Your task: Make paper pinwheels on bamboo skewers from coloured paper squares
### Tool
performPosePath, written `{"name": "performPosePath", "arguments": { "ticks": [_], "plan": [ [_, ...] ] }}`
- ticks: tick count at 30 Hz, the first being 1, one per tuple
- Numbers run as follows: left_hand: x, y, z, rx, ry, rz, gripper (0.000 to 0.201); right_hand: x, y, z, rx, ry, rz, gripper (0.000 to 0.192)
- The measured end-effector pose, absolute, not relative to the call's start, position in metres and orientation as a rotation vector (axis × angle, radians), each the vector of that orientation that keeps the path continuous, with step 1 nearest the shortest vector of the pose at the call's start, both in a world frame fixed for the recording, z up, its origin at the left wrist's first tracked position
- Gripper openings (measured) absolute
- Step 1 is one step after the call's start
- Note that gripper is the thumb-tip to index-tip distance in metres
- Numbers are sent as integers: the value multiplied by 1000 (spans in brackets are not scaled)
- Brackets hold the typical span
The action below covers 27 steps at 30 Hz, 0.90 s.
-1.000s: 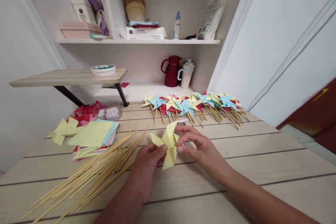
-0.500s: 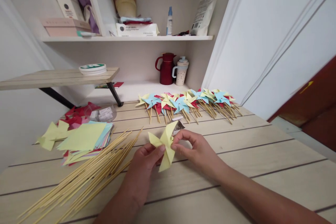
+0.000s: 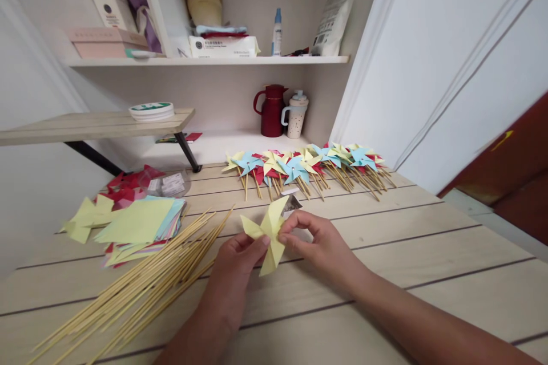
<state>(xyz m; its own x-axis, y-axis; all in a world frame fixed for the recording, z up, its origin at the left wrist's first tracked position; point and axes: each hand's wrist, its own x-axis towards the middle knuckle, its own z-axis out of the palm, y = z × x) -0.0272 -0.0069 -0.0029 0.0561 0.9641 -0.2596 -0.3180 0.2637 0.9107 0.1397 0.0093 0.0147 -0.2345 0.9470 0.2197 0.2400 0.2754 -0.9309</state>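
Two bare hands meet at lower centre of the frame over the wooden bench point(image 3: 428, 251), both forearms cut off by the bottom edge. Left hand point(image 3: 233, 262) pinches the yellow paper pinwheel point(image 3: 269, 232) from the left, grip closed on its centre, thumb on top. Right hand point(image 3: 319, 242) pinches the same pinwheel from the right, grip narrow, fingertips at the hub; whether a pin or other small part sits between those fingers is hidden. Pinwheel is held just above the bench between the two hands, pale yellow, folded blades, one pointing up, one down, one left; the right blade is covered by the right hand. No stick on it that can be seen.

Left of the hands, bundle of bamboo skewers point(image 3: 141, 282) fans to the lower left corner, ends cut off by the frame. Beyond it, stack of coloured paper squares point(image 3: 139, 222), yellow sheet on top, red cut pieces point(image 3: 128, 182) behind. Small white-and-dark item just behind the pinwheel, too small to tell. Farther back at centre, row of finished pinwheels on sticks point(image 3: 299, 168), yellow, blue, red. Against the back wall, red jug point(image 3: 271, 110) and speckled mug point(image 3: 294, 115). Upper frame, shelf point(image 3: 205, 60) with boxes and bottles, partly cut off at top.
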Motion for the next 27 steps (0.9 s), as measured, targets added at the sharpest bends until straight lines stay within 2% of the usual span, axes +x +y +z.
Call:
{"name": "performPosePath", "arguments": {
  "ticks": [4,7,12,17,27],
  "plan": [
    [-28,-6,-2,791,1154,1163,28,142,9,17,-1081,-1688,1006,8],
    [-30,-4,-1,775,1203,1156,31,148,13,18,-1044,-1560,1009,17],
    [-31,-4,-1,806,1217,1178,28,154,22,16,-1025,-1336,1272,30],
    [-30,-5,-3,868,1240,1152,28,151,21,16,-1043,-1374,1539,32],
    [-29,-3,-8,878,1264,1164,32,145,17,19,-1065,-1362,1490,32]
  ]
}}
